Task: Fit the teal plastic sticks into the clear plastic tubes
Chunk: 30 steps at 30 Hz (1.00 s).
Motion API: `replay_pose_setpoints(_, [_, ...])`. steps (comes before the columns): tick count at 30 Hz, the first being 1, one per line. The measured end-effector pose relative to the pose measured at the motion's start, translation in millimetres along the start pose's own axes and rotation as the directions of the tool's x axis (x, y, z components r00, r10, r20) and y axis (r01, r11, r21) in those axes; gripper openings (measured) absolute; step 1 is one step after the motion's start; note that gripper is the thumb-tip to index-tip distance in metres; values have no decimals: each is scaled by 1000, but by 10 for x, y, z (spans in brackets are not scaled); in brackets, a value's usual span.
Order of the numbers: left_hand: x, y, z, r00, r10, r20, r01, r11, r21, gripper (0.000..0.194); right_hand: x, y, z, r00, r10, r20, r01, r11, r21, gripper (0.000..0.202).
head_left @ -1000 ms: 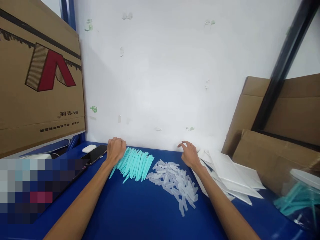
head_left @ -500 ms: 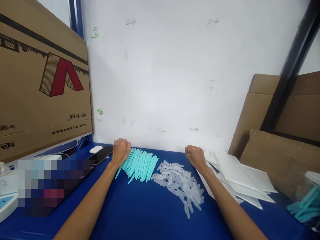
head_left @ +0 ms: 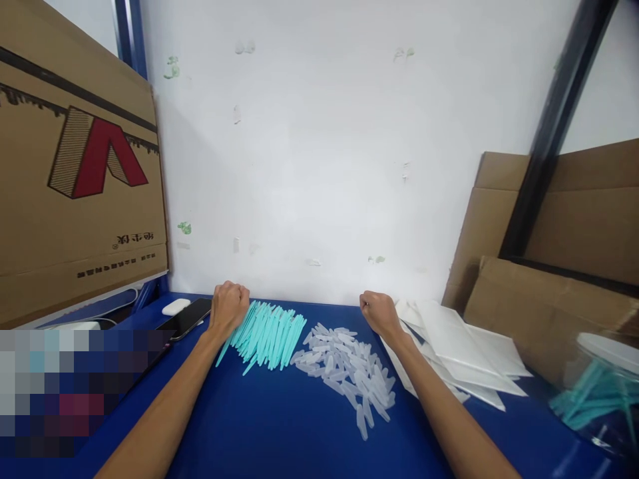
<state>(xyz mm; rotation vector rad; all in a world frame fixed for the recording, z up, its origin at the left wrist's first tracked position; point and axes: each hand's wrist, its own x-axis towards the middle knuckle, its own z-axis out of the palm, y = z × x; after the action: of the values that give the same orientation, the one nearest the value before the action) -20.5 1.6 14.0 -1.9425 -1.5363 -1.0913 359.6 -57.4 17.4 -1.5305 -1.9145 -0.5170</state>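
Observation:
My left hand (head_left: 229,307) is closed in a fist at the back of the blue table, with nothing seen in it. Right beside it lies a pile of thin turquoise plastic sticks (head_left: 272,336), side by side. My right hand (head_left: 378,311), also a fist with nothing showing in it, is near the wall. Between the two arms, right of the sticks, is a loose heap of translucent, tapered plastic caps or sleeves (head_left: 344,364). White paper-like sheets or bags (head_left: 459,346) lie beyond my right wrist, partly covered by the forearm.
A large cardboard box (head_left: 94,219) stands at the left. Near it are a black phone (head_left: 187,319) and a white case (head_left: 176,307). At the right are a clear jar (head_left: 599,392) holding turquoise sticks and folded cardboard (head_left: 539,313). A white wall (head_left: 299,146) closes the back.
The view has turned slightly to the right, so everything sits further left in the picture. Both fists keep their places by the piles, which look the same.

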Motion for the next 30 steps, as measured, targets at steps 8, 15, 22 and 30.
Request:
replay_pose_setpoints(8, [10, 22, -14, 1000, 15, 20, -16, 1000, 18, 40, 19, -45, -23, 998, 26, 52, -25, 999, -35, 26])
replay_pose_setpoints(15, [5, 49, -43, 999, 18, 36, -20, 999, 40, 41, 14, -60, -32, 997, 24, 70, -20, 998, -54, 28])
replay_pose_setpoints(22, [5, 59, -41, 999, 9, 49, -12, 999, 47, 41, 15, -83, -43, 996, 23, 88, -19, 999, -46, 29])
replay_pose_setpoints(30, [8, 23, -3, 999, -1, 51, -1, 999, 47, 40, 20, -100, -48, 995, 31, 100, -25, 998, -59, 28])
